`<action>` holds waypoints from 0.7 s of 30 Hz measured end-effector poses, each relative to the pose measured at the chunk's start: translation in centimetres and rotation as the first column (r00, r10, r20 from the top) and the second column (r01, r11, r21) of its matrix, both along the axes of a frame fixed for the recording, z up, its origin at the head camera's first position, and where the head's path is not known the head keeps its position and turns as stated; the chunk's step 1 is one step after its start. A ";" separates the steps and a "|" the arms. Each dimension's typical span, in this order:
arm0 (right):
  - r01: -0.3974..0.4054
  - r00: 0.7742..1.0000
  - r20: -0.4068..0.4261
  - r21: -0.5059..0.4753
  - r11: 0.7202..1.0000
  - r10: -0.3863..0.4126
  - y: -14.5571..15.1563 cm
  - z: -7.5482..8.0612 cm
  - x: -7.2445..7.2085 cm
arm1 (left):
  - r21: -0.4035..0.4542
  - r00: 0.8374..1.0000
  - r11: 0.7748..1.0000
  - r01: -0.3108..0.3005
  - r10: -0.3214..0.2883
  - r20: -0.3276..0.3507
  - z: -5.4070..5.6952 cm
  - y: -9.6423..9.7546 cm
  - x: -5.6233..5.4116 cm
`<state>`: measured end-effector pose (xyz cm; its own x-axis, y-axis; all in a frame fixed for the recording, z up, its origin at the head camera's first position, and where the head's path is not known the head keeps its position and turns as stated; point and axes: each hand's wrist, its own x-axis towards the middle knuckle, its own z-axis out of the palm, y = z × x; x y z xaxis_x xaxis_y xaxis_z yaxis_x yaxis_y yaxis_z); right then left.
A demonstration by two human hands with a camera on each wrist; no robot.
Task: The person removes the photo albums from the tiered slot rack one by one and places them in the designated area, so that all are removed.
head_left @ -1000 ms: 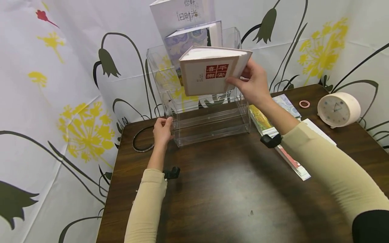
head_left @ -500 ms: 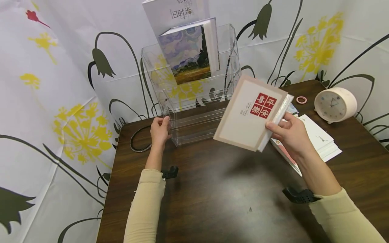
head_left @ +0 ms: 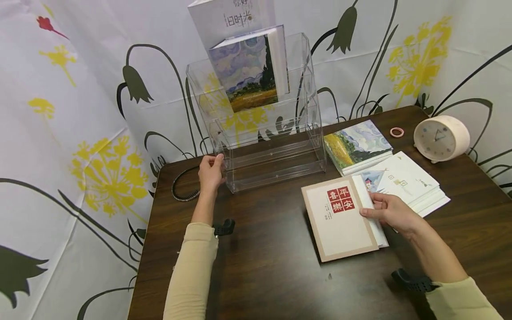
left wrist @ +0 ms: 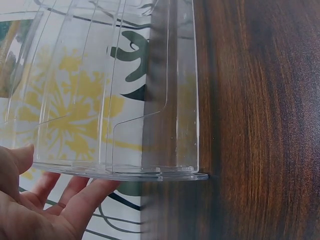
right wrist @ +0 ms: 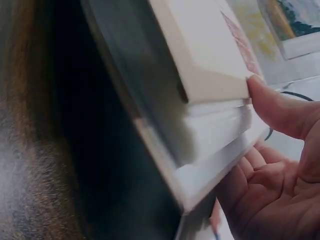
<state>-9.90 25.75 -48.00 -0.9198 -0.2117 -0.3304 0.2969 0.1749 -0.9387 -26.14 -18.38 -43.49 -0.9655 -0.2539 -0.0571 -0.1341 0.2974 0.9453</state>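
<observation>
My right hand [head_left: 390, 213] pinches the edge of a cream book [head_left: 340, 220] with red characters on its cover, thumb on top and fingers beneath. In the right wrist view the book [right wrist: 215, 65] is tilted over the dark tabletop. At the left, my left hand [head_left: 211, 171] grips the side of a clear acrylic stepped rack [head_left: 276, 178]; in the left wrist view the thumb and fingers lie on either side of the panel edge. Higher in the rack stand a book with a painted landscape cover [head_left: 248, 73] and, behind it, a tall white book [head_left: 236, 20].
Right of the rack lie a painted-cover book [head_left: 360, 142] and a stack of white books [head_left: 412, 182]. Beyond them are a pink ring [head_left: 397, 132] and a round alarm clock [head_left: 442, 138]. A dark looped band [head_left: 178, 186] lies left of the rack. Patterned fabric [head_left: 108, 178] hangs behind the table.
My right hand has brought the cream book away from the front of the rack, rightward and down to low over the table. My left hand has stayed at the rack's side.
</observation>
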 end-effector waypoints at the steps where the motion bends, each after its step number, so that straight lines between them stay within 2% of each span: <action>1: -0.013 1.000 0.009 0.026 1.000 0.013 0.0 -0.3 0.0 | 0.000 1.000 1.000 -0.004 0.004 0.001 0.0 0.0 0.0; 7: -0.057 0.997 0.063 0.127 0.990 0.050 0.1 -1.7 -0.4 | -0.007 1.000 1.000 -0.006 0.006 -0.010 0.1 0.2 0.1; 14: -0.061 0.993 0.115 0.209 0.976 0.038 0.1 -1.8 -0.9 | 0.009 1.000 1.000 -0.001 0.001 -0.004 0.0 0.1 0.1; 18: -0.063 0.997 0.061 0.310 0.949 0.047 0.0 -1.6 -1.0 | 0.009 1.000 1.000 0.003 -0.003 -0.004 0.0 0.0 0.1; 21: -0.056 0.998 -0.012 0.416 0.908 0.067 -0.4 -1.3 -0.9 | 0.008 1.000 1.000 0.003 -0.003 -0.011 0.0 0.0 0.0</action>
<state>-10.80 25.39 -49.32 -0.9186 -0.1169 -0.3774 0.2501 0.5675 -0.7845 -26.13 -18.35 -43.51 -0.9669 -0.2503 -0.0487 -0.1230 0.2904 0.9490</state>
